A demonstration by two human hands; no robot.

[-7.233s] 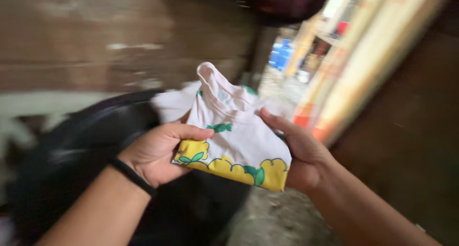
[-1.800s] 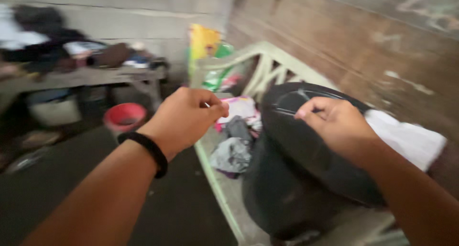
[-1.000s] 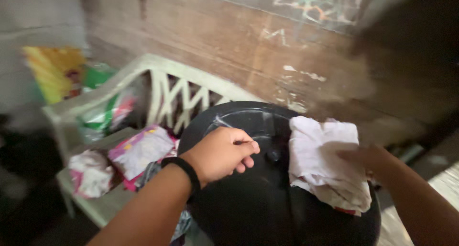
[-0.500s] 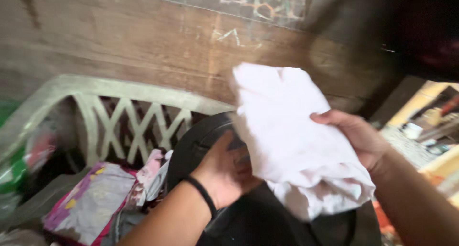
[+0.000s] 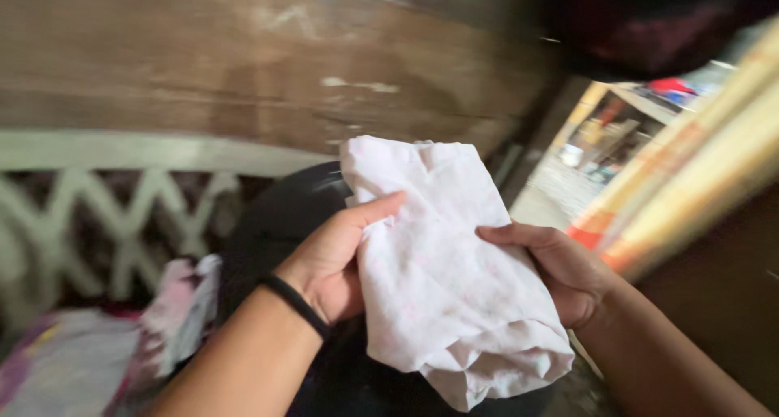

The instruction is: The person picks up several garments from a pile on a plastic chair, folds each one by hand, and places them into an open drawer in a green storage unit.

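A brown wooden wall fills the upper left of the view, with pale scuff marks on its boards. Below it runs the white lattice back of a plastic bench, blurred by camera motion. On the bench seat at lower left lies a heap of pink and grey clothes. A large black round container stands just beside that heap, its dark top directly beneath both hands. At the right, an open doorway shows a bright area outside, bordered by a pale yellow and orange frame. The white cloth, a folded garment with a faint pink print, is held in front of the chest above the black container, between the two hands. The left hand grips the cloth's left edge, thumb laid across the front and fingers behind it; a black band circles that wrist. The right hand is closed on the cloth's right edge, thumb on the front surface, remaining fingers hidden behind the fabric.
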